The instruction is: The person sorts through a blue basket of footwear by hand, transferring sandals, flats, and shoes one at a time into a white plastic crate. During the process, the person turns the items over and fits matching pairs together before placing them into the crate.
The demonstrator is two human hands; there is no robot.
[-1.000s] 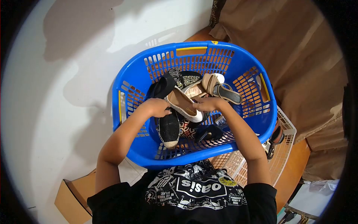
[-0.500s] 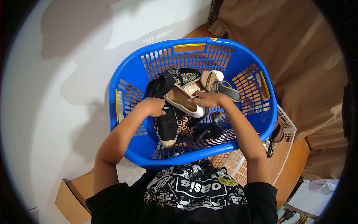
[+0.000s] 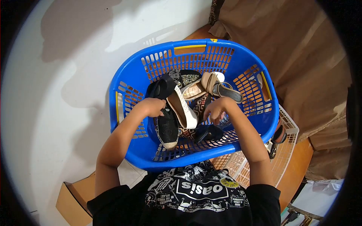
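Inside the blue perforated plastic basket (image 3: pixel 247 60), our left hand (image 3: pixel 153 107) curls narrowly at a black fabric espadrille (image 3: pixel 167 130), perhaps steadying it; a white flat shoe (image 3: pixel 182 106) leans alongside, probably propped by clutter beneath; our right hand (image 3: pixel 216 110) bends downward. Whether either grips anything, we cannot tell.

Tally by eye. My hands: 2, one left hand (image 3: pixel 154 107) and one right hand (image 3: pixel 217 109). Blue basket (image 3: pixel 181 161): 1. Yellow handles (image 3: pixel 189 47) on it: I see 3. Among the footwear inside I count 1 black espadrille (image 3: pixel 167 130), 1 white flat (image 3: pixel 190 120), 1 pale flat with a shiny insole (image 3: pixel 193 90). Strappy sandals (image 3: pixel 228 93): probably 2, though overlap makes my count uncertain. Cardboard box (image 3: pixel 71 207): 1. Black T-shirt (image 3: pixel 166 216): 1.
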